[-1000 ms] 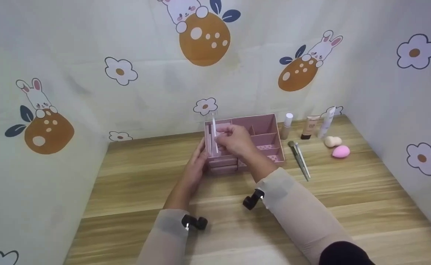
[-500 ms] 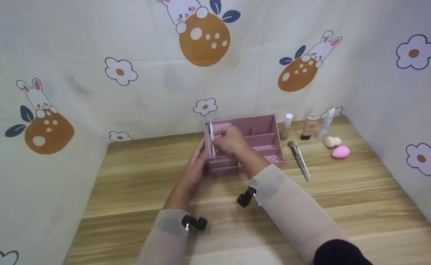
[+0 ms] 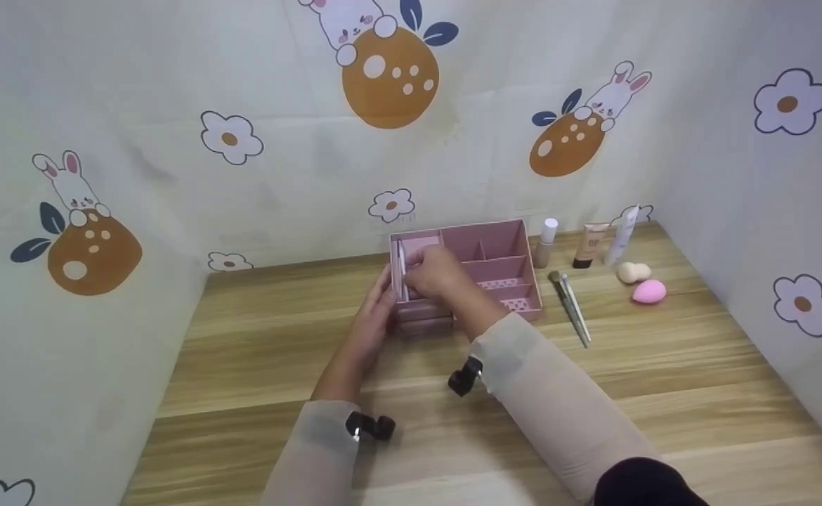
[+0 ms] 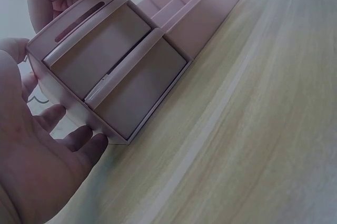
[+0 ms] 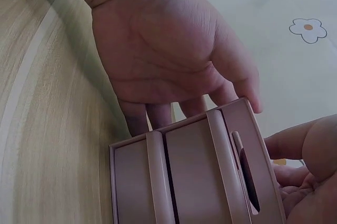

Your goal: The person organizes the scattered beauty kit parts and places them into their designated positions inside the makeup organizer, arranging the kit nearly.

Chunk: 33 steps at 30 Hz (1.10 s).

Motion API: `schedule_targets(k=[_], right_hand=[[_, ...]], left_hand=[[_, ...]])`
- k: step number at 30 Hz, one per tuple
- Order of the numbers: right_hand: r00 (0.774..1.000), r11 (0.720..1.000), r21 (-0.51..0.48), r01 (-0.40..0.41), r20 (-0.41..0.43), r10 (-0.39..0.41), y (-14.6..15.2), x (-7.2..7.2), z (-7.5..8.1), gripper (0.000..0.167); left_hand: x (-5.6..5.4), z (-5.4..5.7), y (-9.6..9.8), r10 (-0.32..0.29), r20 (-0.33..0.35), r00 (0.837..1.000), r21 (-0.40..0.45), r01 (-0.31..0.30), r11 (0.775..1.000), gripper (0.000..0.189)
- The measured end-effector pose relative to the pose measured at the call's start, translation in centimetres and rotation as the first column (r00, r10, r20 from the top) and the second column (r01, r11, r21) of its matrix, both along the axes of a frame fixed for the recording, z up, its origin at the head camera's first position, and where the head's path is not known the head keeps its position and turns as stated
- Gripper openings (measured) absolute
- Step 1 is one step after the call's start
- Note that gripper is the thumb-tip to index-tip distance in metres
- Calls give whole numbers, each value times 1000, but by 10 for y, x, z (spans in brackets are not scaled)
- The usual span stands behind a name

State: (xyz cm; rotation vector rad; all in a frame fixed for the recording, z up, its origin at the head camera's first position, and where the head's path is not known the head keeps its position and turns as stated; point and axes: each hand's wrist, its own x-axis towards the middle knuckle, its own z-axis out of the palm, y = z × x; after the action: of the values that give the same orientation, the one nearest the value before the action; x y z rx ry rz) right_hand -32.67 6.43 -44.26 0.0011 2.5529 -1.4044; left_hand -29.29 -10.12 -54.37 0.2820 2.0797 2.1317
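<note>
White stick (image 3: 402, 263) sits lower than 1 second ago, in the left compartment of the pink organiser (image 3: 468, 242), pinched by the right hand (image 3: 435, 273); the left hand (image 3: 376, 315) spreads its fingers against the outer side; tan tube (image 3: 591, 246) seems to read "BB".
</note>
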Motion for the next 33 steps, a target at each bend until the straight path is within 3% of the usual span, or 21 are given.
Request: schedule_targets(k=[11,18,28,33], right_hand=[[1000,1000,-3,-2,12,2,1,0,0,40],[997,990,-136,29,-62,-38,5,3,-3,41],[989,914,-405,14,-129,-73,36,22,-8,42],[987,886,-463,6,-141,-80,60,32,-6,43]], left_hand=[[0,0,0,-2,-10,1000,9,2,1000,59],[0,1,-1,7,3,1000,-38,-7,999,57],[0,1,0,28,37,999,-80,-25,996,59],[1,2,-2,51,48,998,-103,-46,994,61]])
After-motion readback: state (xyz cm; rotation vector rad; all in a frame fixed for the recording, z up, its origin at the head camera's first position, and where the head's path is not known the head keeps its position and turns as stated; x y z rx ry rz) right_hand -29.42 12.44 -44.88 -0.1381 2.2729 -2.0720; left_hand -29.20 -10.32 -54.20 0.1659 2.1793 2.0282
